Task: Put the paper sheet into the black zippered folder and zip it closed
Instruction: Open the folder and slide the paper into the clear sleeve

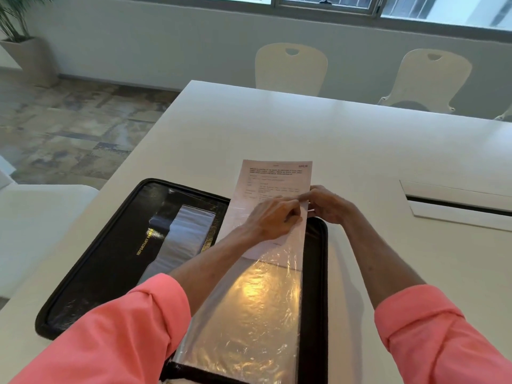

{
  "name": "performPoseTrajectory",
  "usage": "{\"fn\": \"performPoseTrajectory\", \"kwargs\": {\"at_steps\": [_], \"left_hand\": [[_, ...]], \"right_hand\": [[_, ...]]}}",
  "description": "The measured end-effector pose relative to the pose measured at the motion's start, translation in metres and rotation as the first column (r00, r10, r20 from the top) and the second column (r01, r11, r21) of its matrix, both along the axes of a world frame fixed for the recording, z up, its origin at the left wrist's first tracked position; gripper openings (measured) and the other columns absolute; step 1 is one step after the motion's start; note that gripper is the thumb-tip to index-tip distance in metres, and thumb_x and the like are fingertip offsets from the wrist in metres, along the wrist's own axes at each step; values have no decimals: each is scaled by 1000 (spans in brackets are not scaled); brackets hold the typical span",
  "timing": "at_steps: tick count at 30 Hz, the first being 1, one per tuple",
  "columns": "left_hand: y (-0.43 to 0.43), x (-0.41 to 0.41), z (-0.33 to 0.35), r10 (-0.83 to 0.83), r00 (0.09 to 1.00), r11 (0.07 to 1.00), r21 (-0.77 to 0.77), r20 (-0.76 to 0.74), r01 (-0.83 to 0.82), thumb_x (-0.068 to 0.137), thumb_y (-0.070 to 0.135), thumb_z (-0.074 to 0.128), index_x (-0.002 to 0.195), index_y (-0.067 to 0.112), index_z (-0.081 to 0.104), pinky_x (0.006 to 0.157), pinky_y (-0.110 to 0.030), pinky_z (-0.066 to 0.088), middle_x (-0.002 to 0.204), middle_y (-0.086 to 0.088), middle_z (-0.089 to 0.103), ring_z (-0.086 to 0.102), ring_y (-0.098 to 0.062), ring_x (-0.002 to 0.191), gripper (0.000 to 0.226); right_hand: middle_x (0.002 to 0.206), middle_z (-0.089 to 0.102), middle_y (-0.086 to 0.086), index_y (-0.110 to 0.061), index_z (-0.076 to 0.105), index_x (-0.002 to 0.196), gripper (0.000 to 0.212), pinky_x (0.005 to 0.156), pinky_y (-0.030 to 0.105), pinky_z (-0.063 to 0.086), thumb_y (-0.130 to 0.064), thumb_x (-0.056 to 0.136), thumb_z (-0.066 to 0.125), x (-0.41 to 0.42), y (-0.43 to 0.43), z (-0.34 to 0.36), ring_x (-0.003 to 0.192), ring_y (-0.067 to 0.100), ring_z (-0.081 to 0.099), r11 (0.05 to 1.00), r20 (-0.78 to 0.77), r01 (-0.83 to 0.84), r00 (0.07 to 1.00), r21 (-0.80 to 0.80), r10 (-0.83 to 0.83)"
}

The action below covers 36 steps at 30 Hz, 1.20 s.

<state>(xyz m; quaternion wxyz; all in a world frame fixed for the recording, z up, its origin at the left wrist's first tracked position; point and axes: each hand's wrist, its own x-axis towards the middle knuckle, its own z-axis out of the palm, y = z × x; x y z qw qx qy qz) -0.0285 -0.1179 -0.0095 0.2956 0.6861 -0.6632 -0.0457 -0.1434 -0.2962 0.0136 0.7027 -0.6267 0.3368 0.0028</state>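
The black zippered folder (110, 256) lies unzipped and spread flat on the white table (360, 139), gold lettering on its left half. A clear plastic sleeve (249, 314) covers the right half. The printed paper sheet (274, 178) is partly inside the sleeve's far mouth, its upper half sticking out over the table. My left hand (273, 217) rests on the sheet and pinches at the sleeve's top edge. My right hand (329, 205) pinches the same edge at the sheet's right side. The sheet's lower end shows faintly through the plastic.
A cable-slot cover (457, 202) is set into the table at the right. Two cream chairs (291, 67) stand behind the far edge. A white seat (41, 206) is at the left, and a potted plant (19, 37) in the far left corner.
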Motion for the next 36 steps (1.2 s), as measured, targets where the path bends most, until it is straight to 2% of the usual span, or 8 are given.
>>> {"fn": "performPoseTrajectory", "kwargs": {"at_steps": [3,6,9,13,21,28,31,36], "left_hand": [[4,10,0,-20,1000,1000,17,15,19,103,38,65,101,22,66,83,-40,58,105,4,73,66,-17,93,16],[16,34,1,-14,999,998,62,51,11,105,47,64,102,23,69,89,-37,51,98,7,72,64,-14,90,25],[34,65,3,17,997,991,134,78,-27,103,40,67,103,23,73,95,-41,49,101,9,74,61,-13,96,18],[54,93,4,52,996,983,174,75,-64,101,34,69,103,27,75,95,-38,47,101,14,73,59,-10,98,9],[54,89,2,48,998,989,135,42,-53,97,27,73,101,26,74,88,-28,51,100,17,70,59,-5,88,4],[51,84,2,27,999,994,108,19,-29,94,23,77,97,26,76,87,-25,53,99,20,69,59,-2,88,4],[51,84,-1,19,1000,994,104,-7,-18,94,18,77,96,23,75,85,-22,51,95,16,69,61,-3,85,6],[51,81,-3,4,1000,996,88,-8,-3,94,17,76,96,22,73,85,-28,58,98,16,67,60,-4,85,6]], "right_hand": [[129,78,19,-5,64,137,39,97,49,65,-6,99,74,-3,-1,1,118,39,76,999,7,-37,999,23,37],[127,78,20,-4,67,136,37,92,48,66,-17,102,74,7,-2,1,116,40,77,997,28,71,997,-43,-69],[116,81,12,-9,71,134,30,82,43,65,-22,107,68,18,-3,0,115,39,77,968,80,216,975,-125,-208],[112,80,7,-16,67,138,31,69,36,64,-11,108,61,31,0,2,98,26,79,943,100,281,959,-179,-266],[119,80,17,-10,69,134,34,86,49,67,-1,101,66,16,-12,9,111,41,78,972,109,146,986,-183,-128],[127,77,19,-9,67,140,41,89,40,67,0,100,71,-11,-24,18,112,33,77,944,-138,-325,939,-60,314],[126,77,19,-11,70,137,39,95,46,65,-8,99,75,-2,-23,14,111,31,77,963,-85,-243,968,-113,235],[117,80,19,-18,80,119,22,84,42,62,-20,98,79,22,-10,14,95,27,75,920,16,-42,998,-389,53]]}}
